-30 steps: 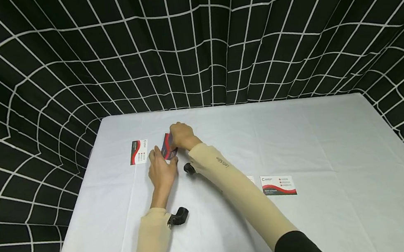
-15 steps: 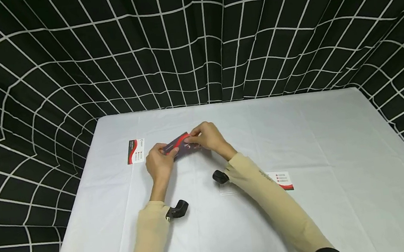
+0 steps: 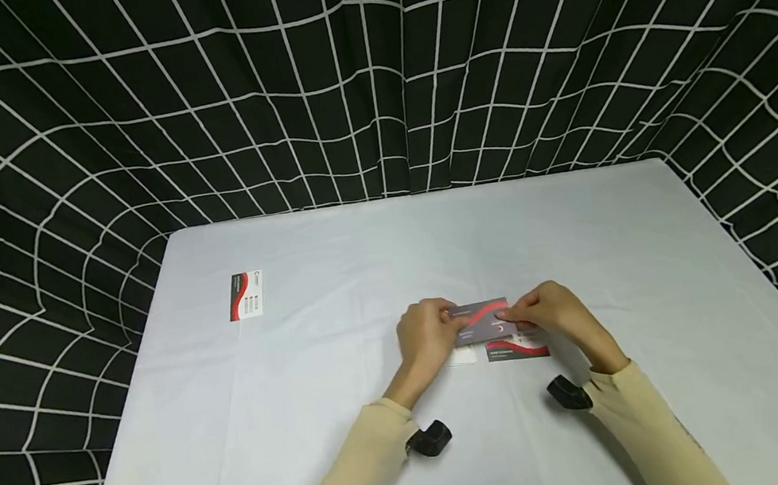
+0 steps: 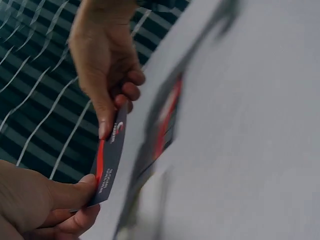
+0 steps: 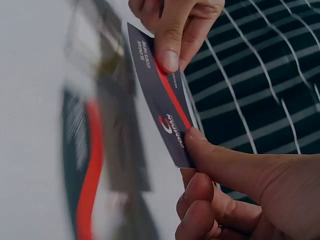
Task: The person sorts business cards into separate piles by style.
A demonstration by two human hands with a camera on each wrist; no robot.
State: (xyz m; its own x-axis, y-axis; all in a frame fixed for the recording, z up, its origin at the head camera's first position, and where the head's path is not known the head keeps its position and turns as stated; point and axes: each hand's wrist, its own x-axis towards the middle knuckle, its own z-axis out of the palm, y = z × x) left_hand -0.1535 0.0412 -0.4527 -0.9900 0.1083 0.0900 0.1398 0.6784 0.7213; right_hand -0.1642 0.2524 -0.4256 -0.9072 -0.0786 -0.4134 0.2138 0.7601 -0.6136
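My left hand point(image 3: 429, 337) and right hand point(image 3: 563, 315) pinch opposite ends of a dark business card point(image 3: 480, 331) with a red stripe. Thumbs lie on its printed face, which carries a logo and slogan in the right wrist view. In the left wrist view the dark card point(image 4: 113, 157) stands tilted, apart from the white cloth. Just below it on the table lies a white, red and dark business card point(image 3: 518, 352), partly covered. Left of that, a pale card-like piece point(image 3: 461, 357) is mostly hidden behind the held card and my left hand.
Another white, red and dark business card point(image 3: 246, 295) lies upright at the table's left. White cloth covers the table point(image 3: 336, 280). A black curtain with a white grid point(image 3: 373, 100) hangs along the back and sides. Each sleeve bears a small black wrist camera point(image 3: 431, 438).
The dark card has been lifted from beside the left card and turned sideways. Both hands have carried it right and nearer, over the cards at the table's middle.
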